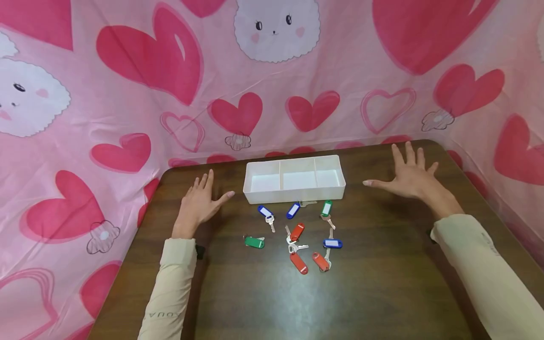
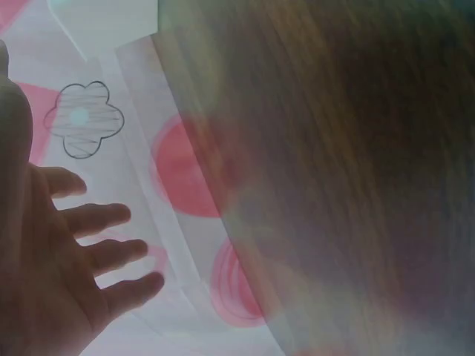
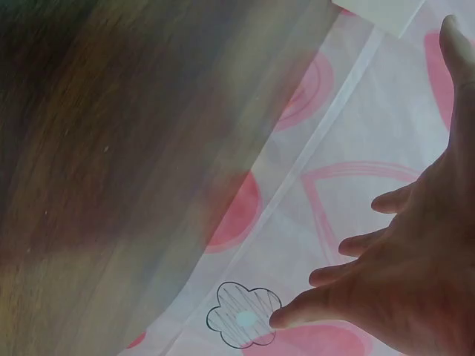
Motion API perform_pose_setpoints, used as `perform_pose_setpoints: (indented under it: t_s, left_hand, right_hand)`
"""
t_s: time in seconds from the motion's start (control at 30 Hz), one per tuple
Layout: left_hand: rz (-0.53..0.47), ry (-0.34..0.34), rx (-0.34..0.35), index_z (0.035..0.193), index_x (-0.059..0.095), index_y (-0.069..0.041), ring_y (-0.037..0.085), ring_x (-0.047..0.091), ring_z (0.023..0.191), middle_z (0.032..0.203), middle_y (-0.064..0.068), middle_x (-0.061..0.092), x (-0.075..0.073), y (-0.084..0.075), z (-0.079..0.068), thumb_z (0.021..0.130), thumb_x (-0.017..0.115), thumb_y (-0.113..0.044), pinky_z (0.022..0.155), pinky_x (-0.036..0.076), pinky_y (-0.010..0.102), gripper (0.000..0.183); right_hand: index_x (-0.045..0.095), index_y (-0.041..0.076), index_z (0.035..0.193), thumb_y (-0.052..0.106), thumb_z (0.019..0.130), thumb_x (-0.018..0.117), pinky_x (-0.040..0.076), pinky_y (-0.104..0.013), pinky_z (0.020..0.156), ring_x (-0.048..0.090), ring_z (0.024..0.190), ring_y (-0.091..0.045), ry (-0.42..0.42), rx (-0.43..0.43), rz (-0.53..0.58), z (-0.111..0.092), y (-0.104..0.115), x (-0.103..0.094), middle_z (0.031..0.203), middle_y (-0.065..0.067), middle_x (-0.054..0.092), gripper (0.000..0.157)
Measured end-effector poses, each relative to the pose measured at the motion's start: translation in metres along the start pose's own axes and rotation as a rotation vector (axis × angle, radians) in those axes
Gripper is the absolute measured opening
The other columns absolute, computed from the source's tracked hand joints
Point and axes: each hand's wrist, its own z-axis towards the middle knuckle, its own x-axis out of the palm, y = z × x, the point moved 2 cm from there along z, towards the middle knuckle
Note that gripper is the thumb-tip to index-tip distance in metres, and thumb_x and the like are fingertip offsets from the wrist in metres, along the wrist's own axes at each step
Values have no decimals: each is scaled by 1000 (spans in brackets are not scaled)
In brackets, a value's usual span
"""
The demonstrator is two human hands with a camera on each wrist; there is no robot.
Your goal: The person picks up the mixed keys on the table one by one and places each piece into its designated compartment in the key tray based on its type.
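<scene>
My left hand (image 1: 199, 204) is held to the left of a white three-compartment box (image 1: 293, 195), fingers spread and holding nothing. On the box's other side my right hand (image 1: 411, 178) is spread too, its thumb toward the box. In front of the box lie several keys with coloured tags: a blue tag (image 1: 266, 211), another blue tag (image 1: 293, 210), a green tag (image 1: 326, 208), a second green tag (image 1: 254, 242), a red tag (image 1: 297, 232) and a blue tag (image 1: 333, 243) among them. Two more red tags, one (image 1: 299, 263) left of the other (image 1: 320, 261), lie nearest me.
The dark wooden table (image 1: 272, 307) meets a pink cloth (image 1: 272, 80) with hearts at its back and left edges; the cloth also hangs to the right. The box stands close to the back edge, and its three compartments show bare floors.
</scene>
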Motion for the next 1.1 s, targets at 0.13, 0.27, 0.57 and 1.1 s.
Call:
perform_pose_setpoints:
  t_s: [0.13, 0.27, 0.57, 1.1]
  left_hand:
    - [-32, 12, -15, 171, 3, -15, 49, 23, 160, 174, 23, 20, 1, -2, 1, 90, 31, -92, 123, 31, 70, 116]
    - [-72, 22, -21, 171, 4, -16, 49, 34, 156, 172, 25, 28, 2, -3, 2, 89, 32, -93, 121, 35, 70, 116]
    - [-132, 15, 19, 171, 9, -15, 47, 39, 154, 172, 22, 29, 3, -10, 3, 90, 37, -90, 121, 37, 68, 114]
    - [-185, -5, 50, 168, 23, -13, 47, 41, 153, 170, 23, 33, 13, -25, 8, 89, 48, -87, 117, 40, 70, 111]
  right_hand:
    - [-15, 8, 167, 89, 78, 62, -7, -94, 105, -18, 151, -69, 3, -1, 11, -1, 3, 0, 168, -33, -28, 143]
    - [-14, 7, 167, 88, 79, 62, -5, -93, 108, -18, 151, -69, 0, -12, 16, -4, 8, -2, 168, -33, -26, 142]
    - [-12, 8, 168, 87, 79, 64, -2, -89, 114, -15, 153, -68, -7, -40, 28, -12, 17, 0, 170, -34, -20, 141]
    - [-5, 6, 169, 86, 81, 64, 19, -85, 114, 0, 159, -58, 10, -60, 66, -33, 34, 6, 174, -30, -9, 137]
